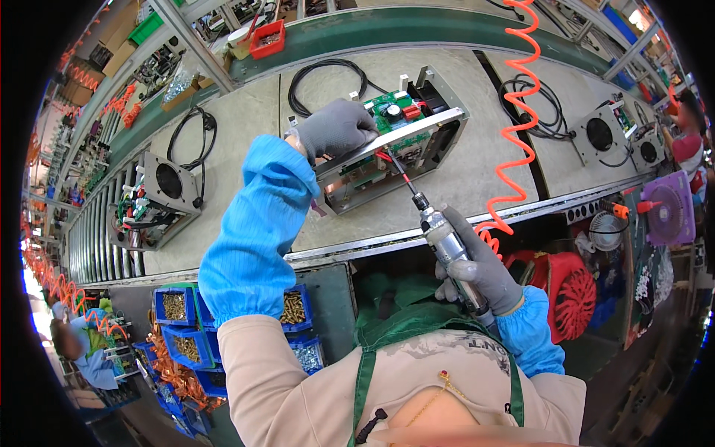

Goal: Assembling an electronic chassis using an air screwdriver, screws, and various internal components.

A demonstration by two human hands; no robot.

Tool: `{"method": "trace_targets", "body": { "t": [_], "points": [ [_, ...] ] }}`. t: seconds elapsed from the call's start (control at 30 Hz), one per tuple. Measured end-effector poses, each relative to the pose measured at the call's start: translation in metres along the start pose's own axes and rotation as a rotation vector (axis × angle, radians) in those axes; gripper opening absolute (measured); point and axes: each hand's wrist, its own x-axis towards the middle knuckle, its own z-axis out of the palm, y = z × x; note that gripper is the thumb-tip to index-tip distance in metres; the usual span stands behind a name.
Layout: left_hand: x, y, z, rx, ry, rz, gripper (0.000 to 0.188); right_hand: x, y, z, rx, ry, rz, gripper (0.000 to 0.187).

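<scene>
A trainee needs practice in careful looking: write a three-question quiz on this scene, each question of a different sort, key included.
1. Which hand grips the silver metal cylindrical screwdriver?
A) left only
B) right only
C) both

2. True or false: the blue plastic bins of small metal parts are on the near side of the long grey-topped bench, to the person's left.

3. Fill the gap: the grey-gloved left hand is at an open silver metal chassis that holds a ____ circuit board.

Key:
1. B, the grey-gloved right hand.
2. True.
3. Green.
</scene>
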Motion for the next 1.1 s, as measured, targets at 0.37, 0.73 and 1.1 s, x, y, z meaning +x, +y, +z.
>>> {"method": "trace_targets", "body": {
  "t": [0.37, 0.73, 1.1],
  "points": [
    [0.02, 0.006, -0.012, 0.081, -0.181, -0.088, 0.027, 0.001, 0.005, 0.007, 0.013, 0.012, -0.023, 0.093],
    [0.015, 0.025, -0.011, 0.088, -0.161, -0.132, 0.027, -0.001, 0.007, 0.008, 0.035, 0.052, -0.01, 0.093],
    [0.008, 0.015, -0.009, -0.009, -0.179, -0.057, 0.031, 0.0, 0.011, 0.005, 0.028, 0.046, -0.034, 0.094]
  ]
}}
